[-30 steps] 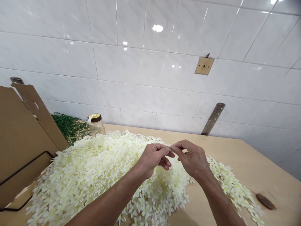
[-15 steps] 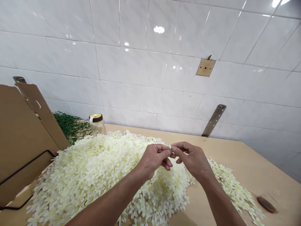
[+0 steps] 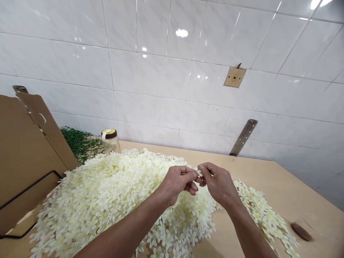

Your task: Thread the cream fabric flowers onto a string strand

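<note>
My left hand (image 3: 181,180) and my right hand (image 3: 218,181) meet over the right side of a big heap of artificial flowers (image 3: 113,193). Between their fingertips is a small white artificial flower (image 3: 199,171), partly covered by the fingers. The left thumb and forefinger pinch it from the left; the right thumb and forefinger close on its right edge. To the right of my right forearm, a smaller strip of pale yellow flowers (image 3: 264,211) lies on the table.
A clear bottle (image 3: 110,142) with a brown and yellow lid stands behind the heap, beside green netting (image 3: 80,143). Brown cardboard (image 3: 27,154) and a black metal rod (image 3: 29,188) are at left. A dark oval object (image 3: 301,231) lies on the table (image 3: 290,182). A metal bracket (image 3: 243,138) leans at the tiled wall.
The fingertips of both hands have shifted slightly, and the right fingers now bend further down. More of the white flower's petals show between them.
</note>
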Available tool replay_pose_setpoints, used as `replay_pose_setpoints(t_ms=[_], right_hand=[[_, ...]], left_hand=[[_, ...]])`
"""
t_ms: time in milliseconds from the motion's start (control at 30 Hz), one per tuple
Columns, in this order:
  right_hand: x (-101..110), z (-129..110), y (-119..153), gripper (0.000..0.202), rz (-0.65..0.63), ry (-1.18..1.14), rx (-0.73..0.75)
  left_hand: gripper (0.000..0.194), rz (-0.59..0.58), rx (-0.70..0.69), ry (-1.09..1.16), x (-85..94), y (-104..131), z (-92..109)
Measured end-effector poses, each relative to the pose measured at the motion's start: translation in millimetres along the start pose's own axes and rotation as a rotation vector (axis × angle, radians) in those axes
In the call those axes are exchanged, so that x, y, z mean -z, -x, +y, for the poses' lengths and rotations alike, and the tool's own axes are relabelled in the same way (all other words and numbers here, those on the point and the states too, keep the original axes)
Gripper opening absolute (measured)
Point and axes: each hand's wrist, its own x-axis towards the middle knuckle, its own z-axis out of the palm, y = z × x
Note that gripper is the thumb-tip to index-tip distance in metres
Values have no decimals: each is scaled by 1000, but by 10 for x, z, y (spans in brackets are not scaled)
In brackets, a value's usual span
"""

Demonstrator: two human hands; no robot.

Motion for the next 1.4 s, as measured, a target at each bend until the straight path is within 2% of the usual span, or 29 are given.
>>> replay_pose_setpoints(t_ms=[167,367,600,767,867,967,1100,1200,1300,1400], right_hand=[[30,60,-37,39,-16,-5,-16],[96,121,-69,36,-143,-231,-50],[127,65,-51,36,24,-52,-42],[136,82,-38,40,2,-82,-68],[133,122,-57,43,-35,-184,-101],[138,159,-96,45,-65,-385,-153],[165,187,-137,43,-64,-653,-207],[178,204,-149,42,-55,-747,-215],[178,218,-154,42,-42,-705,-204],[178,206,-146,40,5,-467,-188]], left_hand=[[22,11,6,27,-9,4,31],[24,6,5,56,17,-3,44],[24,-13,21,72,15,-8,7],[23,-22,37,68,-4,9,39],[21,-16,33,65,7,2,48],[21,-15,22,64,33,-7,56],[21,2,3,67,78,-17,82],[22,14,-20,70,110,-22,113],[22,31,-40,73,126,-21,148],[22,45,-36,67,120,-20,163]])
